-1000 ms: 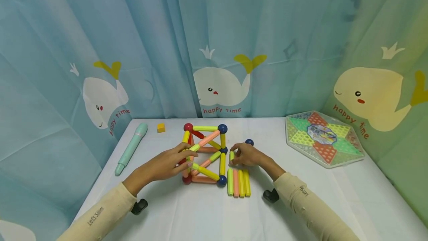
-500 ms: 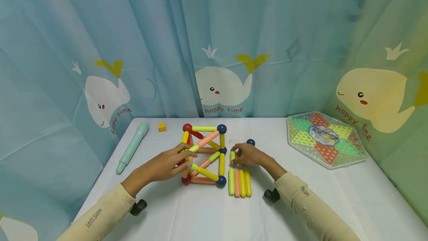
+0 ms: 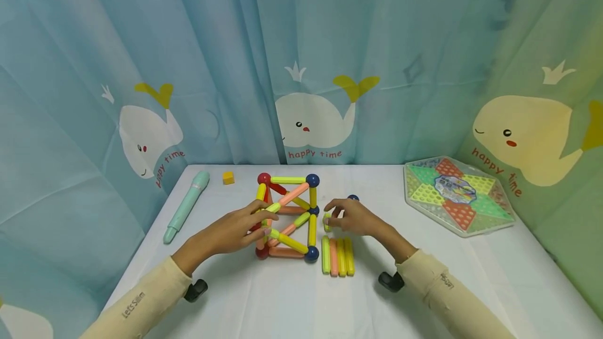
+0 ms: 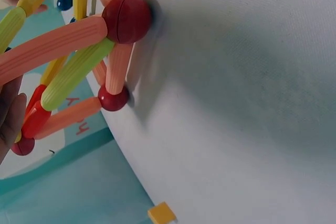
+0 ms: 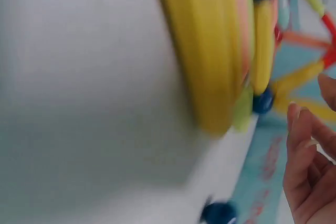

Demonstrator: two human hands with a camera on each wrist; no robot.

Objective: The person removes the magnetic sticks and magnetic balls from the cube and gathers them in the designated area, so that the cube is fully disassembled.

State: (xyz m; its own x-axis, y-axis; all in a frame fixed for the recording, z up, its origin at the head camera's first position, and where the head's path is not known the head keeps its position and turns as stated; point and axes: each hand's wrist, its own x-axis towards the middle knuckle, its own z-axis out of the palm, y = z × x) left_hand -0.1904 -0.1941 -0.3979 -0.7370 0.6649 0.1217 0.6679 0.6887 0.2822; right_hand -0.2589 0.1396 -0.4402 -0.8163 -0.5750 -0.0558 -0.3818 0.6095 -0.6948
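Glossy plastic balls point(image 4: 126, 20), ridged plastic rods point(image 4: 52, 47), matt woven tablecloth point(image 3: 273, 305), creased cloth curtain point(image 3: 216, 56), shiny plastic board point(image 3: 458, 215)

Some sort of curtained-off play nook; home or studio, can't tell. Lt-blue curtain point(image 3: 212, 41) w/ whale prints point(image 3: 313, 122) & "happy time" txt runs round back + both sides of white tbl point(image 3: 282, 302); toy stick-&-ball frame point(image 3: 291, 229), star-pattern game brd point(image 3: 456, 195) on it.

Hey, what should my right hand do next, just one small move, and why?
I'd probably lift the right hand clear of the light green stick by its thumb: that stick lies on the table just beyond the row of four sticks, and the hand doesn't seem to be pinching it. The left hand holds the stick-and-ball frame.
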